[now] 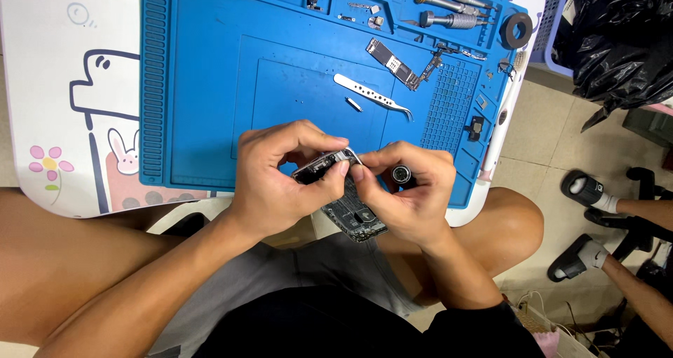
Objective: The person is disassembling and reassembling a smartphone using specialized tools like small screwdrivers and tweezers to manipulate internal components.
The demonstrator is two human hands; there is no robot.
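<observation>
We see a white table (42, 85) with cartoon drawings, and on it a big blue work mat (203, 85). Over the mat's near edge, above our lap, our left hand (270, 183) pinches the upper end of an opened phone (347, 204) between thumb and fingers. Our right hand (413, 193) presses fingertips against that same end while curling around a black-handled screwdriver (402, 174). Farther off on the mat lie a circuit board (392, 62), white tweezers (371, 95) and, at the far right, a black ring (518, 30).
</observation>
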